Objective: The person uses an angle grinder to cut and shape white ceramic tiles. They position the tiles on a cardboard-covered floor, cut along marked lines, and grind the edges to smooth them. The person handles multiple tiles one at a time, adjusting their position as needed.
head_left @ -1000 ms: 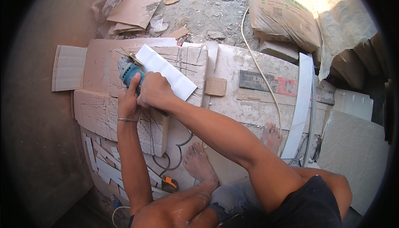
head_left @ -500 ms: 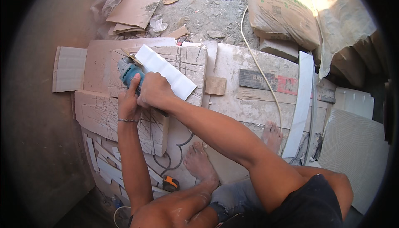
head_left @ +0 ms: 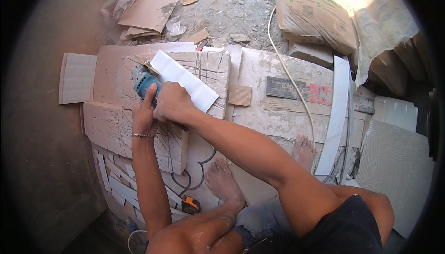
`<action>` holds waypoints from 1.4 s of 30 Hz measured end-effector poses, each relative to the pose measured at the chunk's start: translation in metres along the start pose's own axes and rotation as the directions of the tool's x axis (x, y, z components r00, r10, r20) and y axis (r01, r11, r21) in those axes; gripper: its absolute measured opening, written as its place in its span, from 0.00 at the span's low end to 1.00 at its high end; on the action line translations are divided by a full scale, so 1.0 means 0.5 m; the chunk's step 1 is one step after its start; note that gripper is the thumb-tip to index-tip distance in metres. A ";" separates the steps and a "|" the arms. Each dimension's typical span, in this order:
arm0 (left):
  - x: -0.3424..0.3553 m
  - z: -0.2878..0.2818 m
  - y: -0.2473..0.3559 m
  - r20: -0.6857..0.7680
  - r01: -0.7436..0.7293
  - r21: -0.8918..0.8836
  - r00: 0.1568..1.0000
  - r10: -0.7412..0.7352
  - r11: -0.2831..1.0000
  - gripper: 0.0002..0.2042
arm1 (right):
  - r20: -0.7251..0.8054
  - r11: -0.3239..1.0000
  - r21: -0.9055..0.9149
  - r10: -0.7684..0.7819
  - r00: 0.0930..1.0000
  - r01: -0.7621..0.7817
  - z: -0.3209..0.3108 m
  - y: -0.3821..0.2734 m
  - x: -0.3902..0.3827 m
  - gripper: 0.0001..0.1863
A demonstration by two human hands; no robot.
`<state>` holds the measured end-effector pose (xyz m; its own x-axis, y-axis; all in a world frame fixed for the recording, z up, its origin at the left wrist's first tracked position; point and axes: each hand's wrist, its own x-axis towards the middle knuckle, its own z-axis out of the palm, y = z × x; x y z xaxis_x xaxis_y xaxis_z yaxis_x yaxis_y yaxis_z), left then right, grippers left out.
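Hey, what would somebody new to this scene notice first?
Probably the teal angle grinder left of centre, its disc beside the upper-left end of a white tile piece lying on a heavily scored block. The bulky tan sack at upper right also stands out, as does the orange-and-black tape measure at lower left.

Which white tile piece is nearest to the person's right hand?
The white rectangular tile piece on the scored pale block, beside the teal angle grinder; the long white strip and narrow white offcuts lie farther away.
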<state>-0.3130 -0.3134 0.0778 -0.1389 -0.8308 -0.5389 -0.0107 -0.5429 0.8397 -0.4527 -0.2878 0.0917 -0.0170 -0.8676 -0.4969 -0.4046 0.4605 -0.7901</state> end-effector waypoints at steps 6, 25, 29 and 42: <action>-0.009 0.004 0.001 -0.005 0.004 0.022 1.000 -0.004 1.000 0.23 | 0.022 1.000 -0.001 0.014 1.000 -0.014 -0.001 0.002 -0.002 0.28; -0.022 0.016 0.001 -0.030 -0.025 0.025 0.999 0.025 0.999 0.22 | 0.013 0.999 0.016 0.031 0.999 -0.031 -0.008 0.002 -0.016 0.25; -0.030 0.023 0.006 -0.042 -0.006 0.035 0.999 0.007 0.999 0.22 | 0.014 1.000 0.011 0.028 1.000 -0.028 -0.009 0.004 -0.019 0.26; -0.028 0.015 -0.004 -0.041 0.025 0.019 0.999 -0.024 1.000 0.22 | 0.050 0.997 0.041 0.068 0.996 -0.070 -0.015 0.000 -0.028 0.25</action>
<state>-0.3186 -0.2996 0.0844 -0.0982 -0.8220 -0.5610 -0.0327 -0.5608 0.8273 -0.4592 -0.2771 0.1012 0.0007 -0.8239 -0.5668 -0.3646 0.5275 -0.7673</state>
